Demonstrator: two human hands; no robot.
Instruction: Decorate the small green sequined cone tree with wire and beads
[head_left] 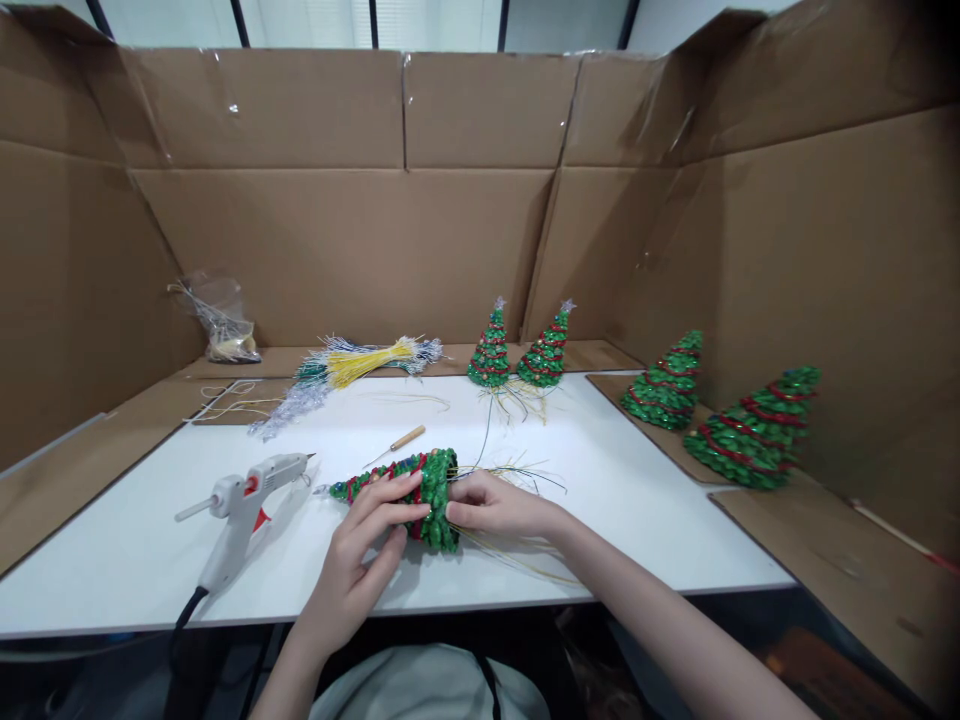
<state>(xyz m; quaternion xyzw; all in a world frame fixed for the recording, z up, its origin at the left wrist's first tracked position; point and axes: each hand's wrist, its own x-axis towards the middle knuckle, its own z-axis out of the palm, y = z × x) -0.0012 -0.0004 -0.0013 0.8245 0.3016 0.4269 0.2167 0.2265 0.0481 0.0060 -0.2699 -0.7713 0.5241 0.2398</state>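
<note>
A small green Christmas tree (409, 490) with red bands lies on its side on the white table (637, 520), tip pointing left. My left hand (367, 555) wraps its fingers over the tree's body. At the tree's wide base, my right hand (491, 505) is closed, with thin wires (517, 470) fanning out from it to the right.
A white glue gun (244, 505) lies left of the tree. A wooden-handled awl (397, 443) lies behind it. A bundle of yellow and silver wires (352, 365) and a plastic bag (221, 320) sit at the back. Several finished trees (491, 350) stand behind and right, inside cardboard walls (337, 250).
</note>
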